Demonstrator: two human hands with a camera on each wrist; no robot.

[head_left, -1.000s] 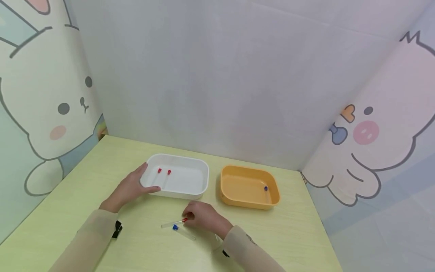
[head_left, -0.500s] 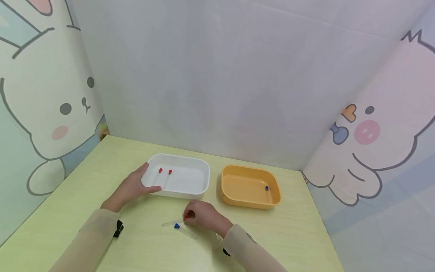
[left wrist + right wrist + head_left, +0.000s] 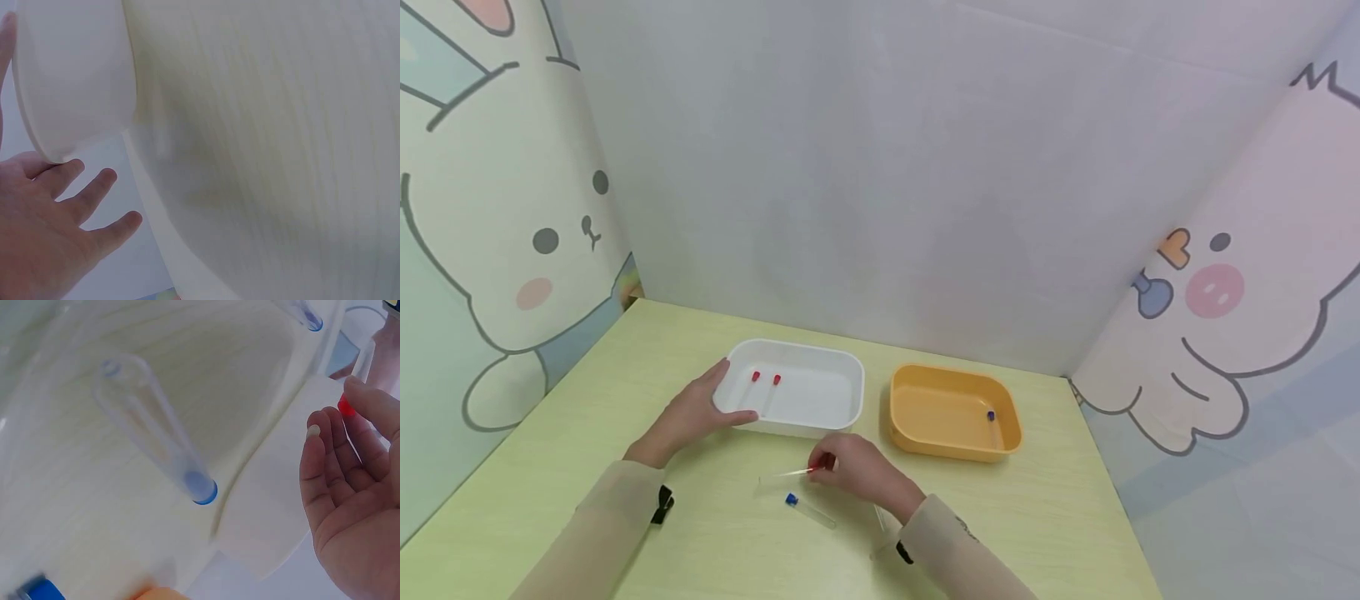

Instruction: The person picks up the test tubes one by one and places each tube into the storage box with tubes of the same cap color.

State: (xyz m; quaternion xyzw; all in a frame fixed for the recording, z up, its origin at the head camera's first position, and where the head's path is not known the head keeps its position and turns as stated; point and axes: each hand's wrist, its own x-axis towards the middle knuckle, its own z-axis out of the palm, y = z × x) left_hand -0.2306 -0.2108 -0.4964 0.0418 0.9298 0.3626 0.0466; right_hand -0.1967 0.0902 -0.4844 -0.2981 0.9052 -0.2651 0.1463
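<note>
My right hand (image 3: 861,471) pinches a clear test tube (image 3: 786,475) by its red cap (image 3: 346,405), holding it just over the table. Below it lies a blue-capped test tube (image 3: 811,512). Partly hidden by my right wrist, clear tubes (image 3: 880,520) lie on the table; their caps are covered in the head view. My left hand (image 3: 688,414) rests against the left end of a white tray (image 3: 816,432), thumb along its front rim. In the left wrist view its fingers (image 3: 94,194) are spread and fairly straight. Two red-capped tubes (image 3: 772,392) lie inside that tray.
Right of the white tray stands an orange tray (image 3: 947,452) with one blue-capped tube (image 3: 992,425) in it. The pale yellow table (image 3: 715,533) meets a white cloth backdrop (image 3: 880,183) behind the trays. Printed cartoon panels stand at both sides.
My right hand has taken the red-capped tube by its cap and raised it slightly off the table, away from the blue-capped one. My left hand stays at the white tray.
</note>
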